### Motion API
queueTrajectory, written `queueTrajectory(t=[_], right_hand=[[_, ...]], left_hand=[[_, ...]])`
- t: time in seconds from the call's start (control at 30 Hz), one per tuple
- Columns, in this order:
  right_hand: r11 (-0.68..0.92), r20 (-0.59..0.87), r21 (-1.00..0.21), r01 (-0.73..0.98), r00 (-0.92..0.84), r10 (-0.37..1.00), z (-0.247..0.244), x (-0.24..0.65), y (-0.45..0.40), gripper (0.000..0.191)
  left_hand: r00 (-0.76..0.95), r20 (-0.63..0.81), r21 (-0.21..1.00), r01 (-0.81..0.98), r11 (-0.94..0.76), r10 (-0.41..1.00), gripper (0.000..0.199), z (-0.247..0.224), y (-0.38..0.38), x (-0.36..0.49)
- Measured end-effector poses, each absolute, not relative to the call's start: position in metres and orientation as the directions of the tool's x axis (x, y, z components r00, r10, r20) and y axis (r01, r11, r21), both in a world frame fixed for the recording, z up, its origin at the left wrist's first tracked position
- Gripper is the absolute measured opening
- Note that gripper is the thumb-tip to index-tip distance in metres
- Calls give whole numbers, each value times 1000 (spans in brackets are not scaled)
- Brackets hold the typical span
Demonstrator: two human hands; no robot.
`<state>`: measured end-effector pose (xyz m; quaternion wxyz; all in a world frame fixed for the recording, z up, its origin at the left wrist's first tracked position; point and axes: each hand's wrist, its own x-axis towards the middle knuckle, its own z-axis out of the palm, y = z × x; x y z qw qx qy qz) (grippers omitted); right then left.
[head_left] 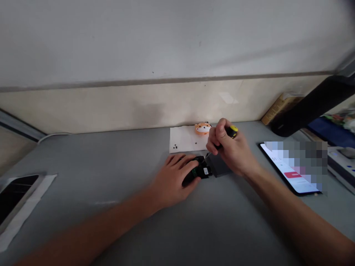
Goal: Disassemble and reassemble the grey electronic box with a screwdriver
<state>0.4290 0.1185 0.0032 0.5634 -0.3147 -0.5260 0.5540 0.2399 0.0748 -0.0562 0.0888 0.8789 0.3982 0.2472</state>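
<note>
My left hand (177, 177) is closed around a small black device (204, 172) with a bit of green circuit board and a white label showing, and holds it down on the table. Its fingers cover much of the device. In my right hand (229, 147) is a screwdriver (233, 130) with a black and yellow handle, tilted, its thin shaft reaching down to the device. Whether the tip sits in a screw I cannot tell. A dark grey flat piece (219, 166) lies beside the device, partly under my right hand.
Behind my hands, a white paper (183, 136) bears several tiny dark bits and an orange dog-faced case (203, 128). A lit phone (288, 170) lies right, near a black cylinder (307, 107) and a box (280, 107). Far left rests a dark-screened device (16, 195) on white paper.
</note>
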Motion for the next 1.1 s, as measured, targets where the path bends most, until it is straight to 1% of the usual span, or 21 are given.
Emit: queueTrajectory(t=[0.07, 0.17, 0.3, 0.37, 0.47, 0.57, 0.7, 0.77, 0.8, 0.87, 0.93, 1.03, 1.1], right_hand=[[180, 249, -928, -327, -182, 951, 3, 428, 119, 53], [115, 211, -913, -391, -212, 954, 7, 427, 119, 50], [65, 186, -910, -410, -262, 947, 10, 431, 117, 42], [78, 197, -908, -411, -257, 946, 8, 433, 116, 45], [144, 231, -925, -351, -219, 948, 3, 433, 117, 53], [169, 233, -931, -324, -169, 958, 4, 430, 118, 55], [60, 155, -905, -422, -196, 968, 13, 429, 119, 47], [33, 138, -893, -450, -202, 970, 13, 431, 119, 41], [33, 135, -890, -455, -194, 972, 12, 432, 119, 41], [45, 131, -895, -444, -165, 977, 8, 434, 120, 48], [64, 131, -918, -391, -147, 980, 3, 435, 122, 55], [116, 167, -942, -314, -140, 976, 0, 434, 124, 58], [123, 180, -937, -326, -149, 972, 2, 433, 124, 58]], left_hand=[[563, 367, 353, 653, -670, 741, 25, -57, 75, 240], [559, 383, 340, 655, -675, 735, 25, -58, 75, 240], [562, 402, 317, 655, -686, 723, 23, -58, 76, 240], [566, 409, 307, 654, -691, 716, 23, -58, 76, 239], [563, 411, 303, 657, -690, 716, 24, -59, 76, 239], [565, 413, 302, 655, -692, 715, 24, -59, 76, 239], [571, 401, 304, 654, -692, 716, 24, -58, 76, 239], [569, 401, 305, 656, -690, 718, 22, -58, 75, 239], [566, 403, 306, 658, -688, 720, 21, -57, 75, 239], [557, 402, 314, 662, -681, 727, 19, -57, 75, 239], [555, 394, 326, 661, -676, 732, 18, -57, 75, 239], [561, 384, 330, 659, -676, 734, 22, -57, 75, 239], [564, 383, 322, 661, -678, 732, 24, -57, 75, 239]])
